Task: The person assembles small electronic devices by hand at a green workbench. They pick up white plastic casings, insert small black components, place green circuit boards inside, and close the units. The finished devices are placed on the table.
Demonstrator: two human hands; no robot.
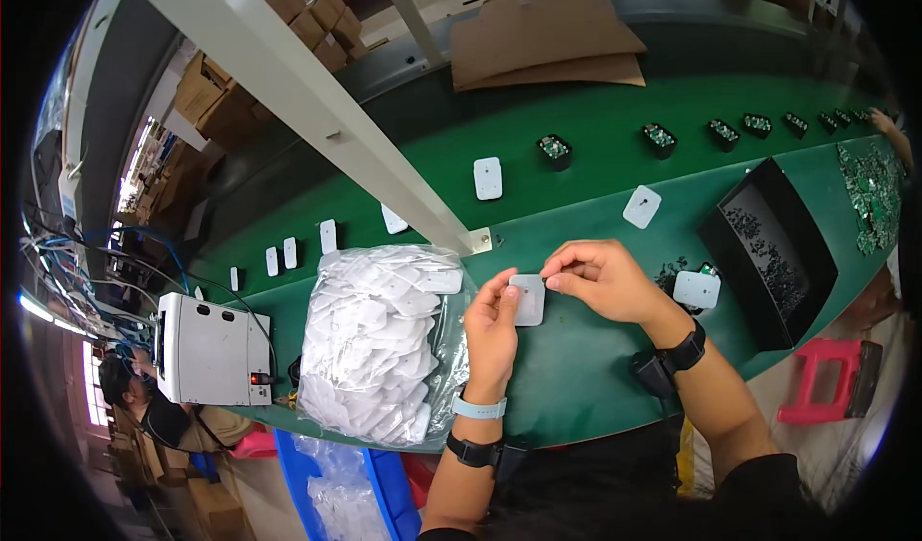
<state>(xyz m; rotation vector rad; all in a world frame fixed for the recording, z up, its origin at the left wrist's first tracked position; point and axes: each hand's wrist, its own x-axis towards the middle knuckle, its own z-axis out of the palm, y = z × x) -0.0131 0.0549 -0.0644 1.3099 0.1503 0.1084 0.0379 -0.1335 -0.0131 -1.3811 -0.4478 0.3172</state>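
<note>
A white rounded rectangular plastic cover (529,303) is held over the green table by my left hand (491,330), thumb on its face near the left edge. My right hand (603,280) is closed in a pinch at the cover's upper right corner; what sits between those fingertips is too small to make out. Left of my hands lies a clear plastic bag (370,349) heaped with similar white covers. By my right wrist, another white cover (696,289) rests against a circuit board, near some small black parts (669,274).
A black open box (768,253) of small dark parts stands at right, with a pile of green circuit boards (869,195) beyond. Black housings with boards (554,151) and white covers (488,178) line the belt. A metal post (317,99) and a white machine (213,349) stand leftward.
</note>
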